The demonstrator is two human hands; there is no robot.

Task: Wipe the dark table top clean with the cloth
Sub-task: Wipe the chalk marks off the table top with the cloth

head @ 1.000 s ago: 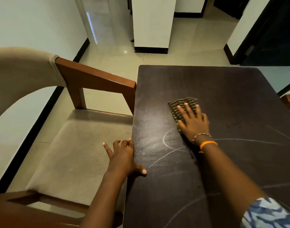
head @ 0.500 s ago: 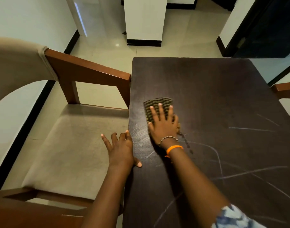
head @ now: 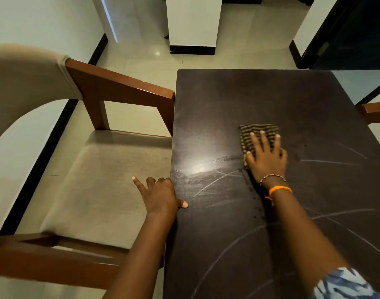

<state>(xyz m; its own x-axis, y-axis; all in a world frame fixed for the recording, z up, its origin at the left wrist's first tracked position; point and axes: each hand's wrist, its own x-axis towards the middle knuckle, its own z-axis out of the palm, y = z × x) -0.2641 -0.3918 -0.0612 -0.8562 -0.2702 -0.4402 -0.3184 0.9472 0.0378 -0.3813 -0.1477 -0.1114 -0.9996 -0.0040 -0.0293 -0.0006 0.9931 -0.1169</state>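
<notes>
The dark table top (head: 249, 100) fills the right half of the view, with pale chalk lines across its near and right parts. A folded striped green-and-black cloth (head: 258, 131) lies flat on it near the middle. My right hand (head: 266, 158) presses down on the cloth with fingers spread; its near part is hidden under the palm. My left hand (head: 161, 195) rests on the table's left edge, thumb on top, fingers off the side and partly curled.
A wooden armchair with a beige seat (head: 94, 186) stands tight against the table's left edge, its armrest (head: 120, 87) touching the corner. Another wooden chair arm (head: 374, 108) shows at the right edge. Tiled floor and a white pillar (head: 193, 22) lie beyond.
My right hand slid the cloth left toward the table edge, then back right to the middle. The left hand stayed on the edge, its fingers curling slightly.
</notes>
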